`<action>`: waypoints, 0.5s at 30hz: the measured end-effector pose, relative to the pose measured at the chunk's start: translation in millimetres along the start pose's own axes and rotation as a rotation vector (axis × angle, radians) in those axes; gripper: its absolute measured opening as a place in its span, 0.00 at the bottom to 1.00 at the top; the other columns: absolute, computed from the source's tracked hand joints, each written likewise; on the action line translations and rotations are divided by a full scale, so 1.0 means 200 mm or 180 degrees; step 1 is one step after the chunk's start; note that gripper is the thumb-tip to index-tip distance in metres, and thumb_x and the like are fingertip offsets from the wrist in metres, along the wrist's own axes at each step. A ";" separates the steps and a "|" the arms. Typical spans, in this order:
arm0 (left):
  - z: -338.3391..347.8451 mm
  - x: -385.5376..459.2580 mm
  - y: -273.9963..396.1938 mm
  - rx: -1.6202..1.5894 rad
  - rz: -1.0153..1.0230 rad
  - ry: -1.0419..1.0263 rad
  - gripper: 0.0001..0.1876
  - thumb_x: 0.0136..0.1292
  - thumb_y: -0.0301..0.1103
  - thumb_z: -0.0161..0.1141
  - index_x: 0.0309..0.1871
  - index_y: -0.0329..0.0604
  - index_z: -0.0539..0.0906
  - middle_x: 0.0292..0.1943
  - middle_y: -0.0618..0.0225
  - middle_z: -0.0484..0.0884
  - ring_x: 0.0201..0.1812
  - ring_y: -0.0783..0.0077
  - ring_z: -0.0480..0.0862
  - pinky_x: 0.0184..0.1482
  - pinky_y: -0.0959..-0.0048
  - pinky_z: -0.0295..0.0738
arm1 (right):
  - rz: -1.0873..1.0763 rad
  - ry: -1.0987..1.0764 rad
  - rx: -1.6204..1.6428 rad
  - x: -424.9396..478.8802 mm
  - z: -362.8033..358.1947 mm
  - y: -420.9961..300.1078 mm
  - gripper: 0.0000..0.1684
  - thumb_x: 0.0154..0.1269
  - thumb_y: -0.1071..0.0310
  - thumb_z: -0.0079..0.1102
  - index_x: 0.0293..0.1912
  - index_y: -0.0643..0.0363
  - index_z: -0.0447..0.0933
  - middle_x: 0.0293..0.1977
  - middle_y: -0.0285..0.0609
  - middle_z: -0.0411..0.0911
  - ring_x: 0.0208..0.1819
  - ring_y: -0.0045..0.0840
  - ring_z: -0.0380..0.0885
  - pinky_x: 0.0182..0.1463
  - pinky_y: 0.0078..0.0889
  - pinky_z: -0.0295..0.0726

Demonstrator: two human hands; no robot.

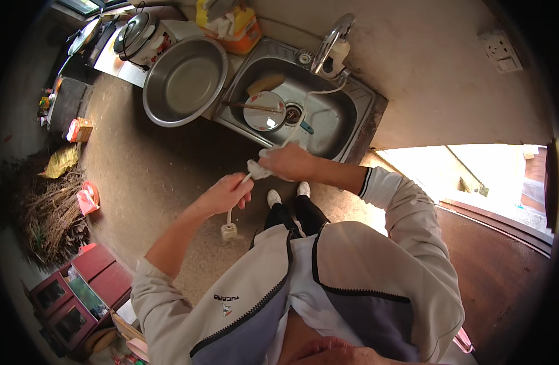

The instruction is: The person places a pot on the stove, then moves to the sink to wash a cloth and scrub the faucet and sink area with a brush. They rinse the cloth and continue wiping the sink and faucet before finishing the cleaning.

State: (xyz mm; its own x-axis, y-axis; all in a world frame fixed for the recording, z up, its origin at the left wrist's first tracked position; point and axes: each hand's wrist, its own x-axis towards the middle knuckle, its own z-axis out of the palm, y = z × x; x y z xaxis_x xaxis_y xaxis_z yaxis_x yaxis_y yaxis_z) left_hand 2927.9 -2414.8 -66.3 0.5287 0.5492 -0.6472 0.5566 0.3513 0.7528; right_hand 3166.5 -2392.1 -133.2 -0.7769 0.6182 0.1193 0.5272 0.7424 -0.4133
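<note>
A white cord (319,92) runs from beside the faucet (333,43), across the steel sink (347,123), to my hands. My left hand (229,191) is closed on the cord, and a pale plug-like block (229,232) hangs below it on the cord's end. Close by, my right hand (286,162) grips a white cloth (259,169) wrapped about the cord. In the sink lie a plate or bowl (263,119) with chopsticks (256,106) across it, a yellowish loofah-like piece (265,84) and a teal-handled utensil (306,127) by the drain.
A large steel basin (186,82) stands left of the sink, with a rice cooker (140,41) and an orange-yellow jug (236,32) near it. Brushwood (51,214) and a red cabinet (85,278) are at the far left. A wall socket (500,51) is at upper right.
</note>
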 end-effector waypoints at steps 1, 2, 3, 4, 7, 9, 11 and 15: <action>0.03 0.05 -0.02 0.0359 0.0416 0.0414 0.12 0.69 0.37 0.52 0.39 0.36 0.77 0.28 0.58 0.81 0.27 0.58 0.81 0.31 0.66 0.74 | 0.0078 -0.0171 0.0163 0.01 -0.03 -0.04 0.09 0.60 0.67 0.55 0.41 0.55 0.71 0.32 0.44 0.76 0.33 0.41 0.81 0.31 0.43 0.79; 0.05 0.09 -0.01 0.0716 0.0836 0.0814 0.12 0.70 0.36 0.51 0.37 0.35 0.76 0.27 0.56 0.80 0.26 0.56 0.80 0.30 0.66 0.73 | 0.0035 -0.0006 0.0178 0.01 -0.03 -0.04 0.09 0.60 0.67 0.54 0.41 0.54 0.71 0.32 0.43 0.76 0.33 0.40 0.81 0.30 0.42 0.79; 0.07 0.11 -0.01 0.1070 0.1260 0.1215 0.12 0.71 0.36 0.50 0.36 0.35 0.75 0.26 0.55 0.79 0.25 0.54 0.80 0.29 0.65 0.72 | -0.0012 0.0159 0.0192 0.01 -0.03 -0.03 0.08 0.60 0.67 0.53 0.41 0.54 0.71 0.32 0.43 0.76 0.33 0.40 0.81 0.30 0.42 0.79; 0.08 0.10 0.00 0.1024 0.1264 0.1259 0.12 0.71 0.36 0.51 0.36 0.35 0.75 0.25 0.54 0.78 0.25 0.52 0.79 0.29 0.65 0.72 | -0.0062 0.0324 0.0206 0.01 -0.03 -0.03 0.08 0.61 0.67 0.52 0.42 0.53 0.71 0.33 0.43 0.76 0.32 0.40 0.81 0.29 0.41 0.79; 0.12 0.03 0.16 0.1039 0.1241 0.1269 0.11 0.71 0.34 0.51 0.35 0.35 0.75 0.23 0.53 0.75 0.25 0.50 0.78 0.27 0.64 0.70 | 0.0255 0.0244 -0.0193 -0.11 -0.03 0.19 0.11 0.61 0.67 0.52 0.45 0.50 0.71 0.33 0.41 0.76 0.32 0.37 0.81 0.27 0.41 0.79; 0.12 0.04 0.22 0.1231 0.1171 0.1144 0.10 0.71 0.32 0.52 0.35 0.35 0.75 0.22 0.54 0.75 0.25 0.50 0.78 0.26 0.64 0.70 | 0.0593 0.0240 -0.0376 -0.29 0.00 0.48 0.15 0.61 0.67 0.52 0.48 0.48 0.72 0.36 0.39 0.77 0.32 0.36 0.82 0.26 0.40 0.79; 0.16 0.08 0.28 0.1216 0.1456 0.1126 0.09 0.70 0.32 0.53 0.35 0.36 0.75 0.21 0.55 0.74 0.24 0.50 0.77 0.25 0.63 0.69 | 0.0919 0.0082 -0.0573 -0.45 -0.02 0.70 0.19 0.60 0.68 0.54 0.52 0.46 0.72 0.39 0.37 0.78 0.35 0.35 0.83 0.27 0.39 0.80; 0.20 0.15 0.51 0.1342 0.1653 0.0964 0.08 0.70 0.32 0.54 0.35 0.37 0.75 0.21 0.55 0.74 0.24 0.47 0.77 0.25 0.59 0.69 | 0.1606 0.0840 -0.0970 -0.68 -0.08 0.94 0.22 0.56 0.68 0.58 0.52 0.47 0.71 0.46 0.38 0.75 0.41 0.35 0.82 0.31 0.41 0.82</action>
State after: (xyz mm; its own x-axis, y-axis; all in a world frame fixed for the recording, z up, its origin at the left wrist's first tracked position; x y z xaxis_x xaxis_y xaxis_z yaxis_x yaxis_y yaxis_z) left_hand 3025.4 -2392.4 -12.5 0.6251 0.7724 -0.1120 0.5140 -0.2994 0.8039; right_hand 3377.8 -2332.5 -214.0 -0.3176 0.9243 0.2114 0.9099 0.3599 -0.2063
